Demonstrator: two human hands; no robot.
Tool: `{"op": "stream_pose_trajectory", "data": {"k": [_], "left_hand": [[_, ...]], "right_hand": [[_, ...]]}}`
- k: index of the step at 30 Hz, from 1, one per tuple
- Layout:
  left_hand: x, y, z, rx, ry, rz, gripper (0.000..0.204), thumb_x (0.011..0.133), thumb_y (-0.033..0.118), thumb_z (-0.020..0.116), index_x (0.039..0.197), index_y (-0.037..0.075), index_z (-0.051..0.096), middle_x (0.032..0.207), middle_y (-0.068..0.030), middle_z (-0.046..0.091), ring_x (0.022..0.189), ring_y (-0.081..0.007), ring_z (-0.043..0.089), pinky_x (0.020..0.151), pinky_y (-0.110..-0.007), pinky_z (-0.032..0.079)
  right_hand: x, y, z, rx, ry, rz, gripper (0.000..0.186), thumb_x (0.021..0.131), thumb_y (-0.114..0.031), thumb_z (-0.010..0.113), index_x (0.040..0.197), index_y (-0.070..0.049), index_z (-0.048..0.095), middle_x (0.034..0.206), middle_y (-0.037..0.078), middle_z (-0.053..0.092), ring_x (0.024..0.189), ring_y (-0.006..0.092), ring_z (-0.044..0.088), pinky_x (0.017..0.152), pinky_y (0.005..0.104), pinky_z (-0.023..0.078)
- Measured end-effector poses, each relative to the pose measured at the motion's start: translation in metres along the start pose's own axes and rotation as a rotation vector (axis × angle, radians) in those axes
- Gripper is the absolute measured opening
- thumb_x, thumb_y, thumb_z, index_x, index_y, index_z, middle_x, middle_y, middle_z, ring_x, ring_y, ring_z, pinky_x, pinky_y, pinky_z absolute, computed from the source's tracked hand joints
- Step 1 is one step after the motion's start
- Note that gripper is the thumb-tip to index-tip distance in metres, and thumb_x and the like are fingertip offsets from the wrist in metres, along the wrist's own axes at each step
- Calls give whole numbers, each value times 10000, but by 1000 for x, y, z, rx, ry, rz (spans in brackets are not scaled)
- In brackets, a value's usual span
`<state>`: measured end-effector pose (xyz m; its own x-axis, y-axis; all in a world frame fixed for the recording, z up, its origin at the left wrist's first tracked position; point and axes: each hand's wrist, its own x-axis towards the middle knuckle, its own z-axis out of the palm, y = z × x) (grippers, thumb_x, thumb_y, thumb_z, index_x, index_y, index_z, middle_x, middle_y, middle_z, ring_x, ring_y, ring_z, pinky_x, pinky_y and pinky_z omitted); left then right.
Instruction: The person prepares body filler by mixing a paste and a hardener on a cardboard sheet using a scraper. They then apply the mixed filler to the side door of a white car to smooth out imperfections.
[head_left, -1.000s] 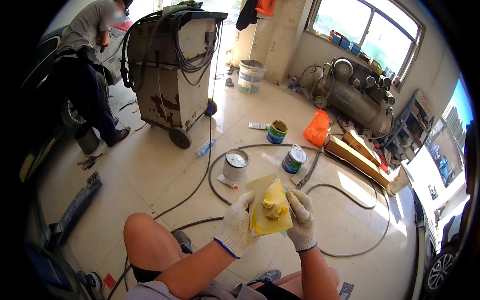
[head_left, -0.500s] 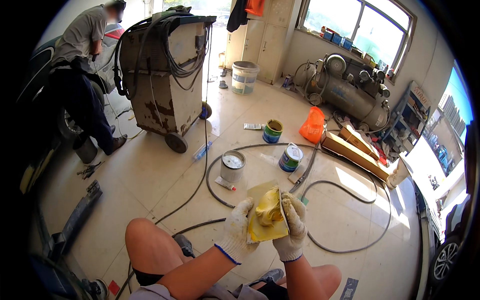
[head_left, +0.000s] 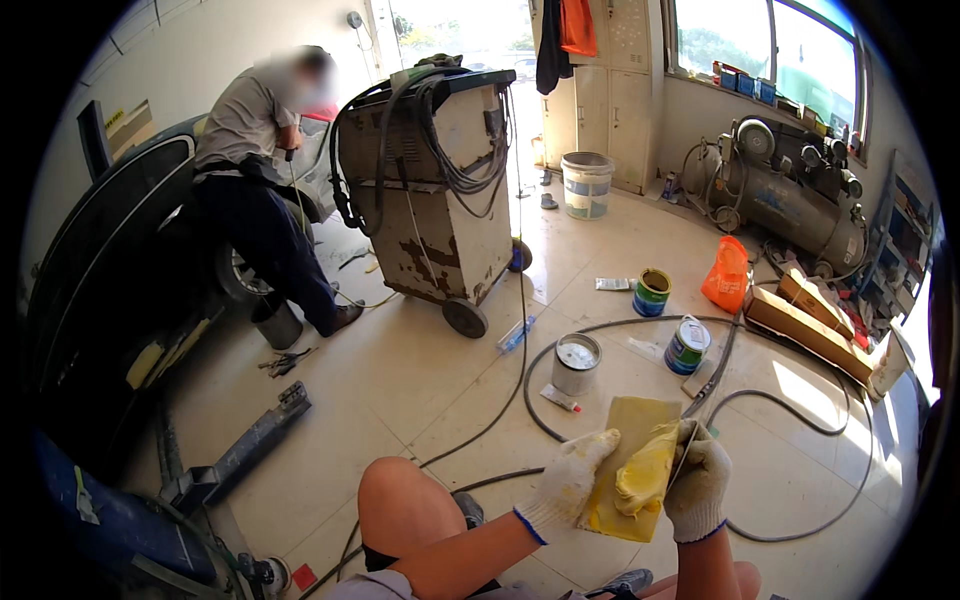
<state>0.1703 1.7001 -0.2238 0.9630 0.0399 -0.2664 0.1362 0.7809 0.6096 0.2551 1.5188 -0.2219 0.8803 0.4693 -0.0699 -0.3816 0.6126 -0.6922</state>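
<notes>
In front of my knees, my left hand (head_left: 574,484), in a white knit glove, grips a flat yellowish board (head_left: 628,420) by its left edge. A thick mound of yellow putty (head_left: 645,472) is spread over the board. My right hand (head_left: 701,486), gloved too, is closed around a thin putty spreader (head_left: 682,456), seen nearly edge-on at the right side of the mound. Its fingers partly hide the spreader. Past the board stand an open tin of pale paste (head_left: 577,364) and a small tube (head_left: 560,398) lying on the floor.
Further off are two paint cans, an open one (head_left: 652,292) and a lidded one (head_left: 688,345), plus an orange bag (head_left: 726,275). A black hose (head_left: 534,385) loops across the floor. A wheeled machine (head_left: 430,190) stands ahead; left of it a person (head_left: 250,180) bends over a car.
The view has swung left, so the scene sits further right. The board now shows more of its face, and the spreader has turned edge-on beside the putty.
</notes>
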Motion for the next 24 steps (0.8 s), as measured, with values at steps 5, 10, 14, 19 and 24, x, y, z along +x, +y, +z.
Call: {"op": "stream_pose_trajectory", "data": {"k": [5, 10, 14, 19, 24], "left_hand": [[2, 20, -6, -104, 61, 76, 375, 1104, 258, 563, 1354, -19, 591, 1226, -116, 685, 1108, -175, 683, 925, -336, 588], [11, 41, -31, -15, 69, 394, 438, 1131, 259, 471, 1482, -2, 456, 1379, -152, 623, 1238, -256, 661, 1030, -433, 570], [8, 34, -22, 67, 74, 460, 488, 1053, 79, 443, 1528, -15, 386, 1418, -178, 580, 1262, -316, 643, 1069, -519, 547], [7, 11, -41, 153, 41, 524, 514, 1018, 26, 443, 1526, -19, 385, 1415, -207, 571, 1247, -352, 647, 1065, -544, 553], [3, 2, -39, 251, 8, 681, 498, 1008, -2, 460, 1504, -26, 425, 1402, -206, 592, 1221, -356, 666, 1019, -550, 588]], "right_hand": [[-23, 31, 0, -382, 76, 180, 417, 740, -57, 433, 1100, 24, 628, 918, 126, 650, 725, 237, 617, 679, 382, 576], [-18, 35, -57, -217, 309, -2, 492, 789, -94, 455, 1247, 23, 592, 1006, 123, 642, 808, 256, 628, 742, 398, 571], [-27, 19, -15, 10, 264, -58, 409, 967, -70, 470, 1352, 17, 576, 1221, 136, 669, 1108, 264, 679, 984, 430, 570], [-36, 21, -5, -9, 289, 3, 432, 992, -84, 490, 1407, 24, 541, 1265, 207, 690, 1096, 368, 741, 901, 512, 657], [-32, 20, -1, 17, 320, 143, 412, 1004, -41, 492, 1404, 43, 541, 1249, 234, 699, 1052, 386, 759, 854, 508, 678]]}}
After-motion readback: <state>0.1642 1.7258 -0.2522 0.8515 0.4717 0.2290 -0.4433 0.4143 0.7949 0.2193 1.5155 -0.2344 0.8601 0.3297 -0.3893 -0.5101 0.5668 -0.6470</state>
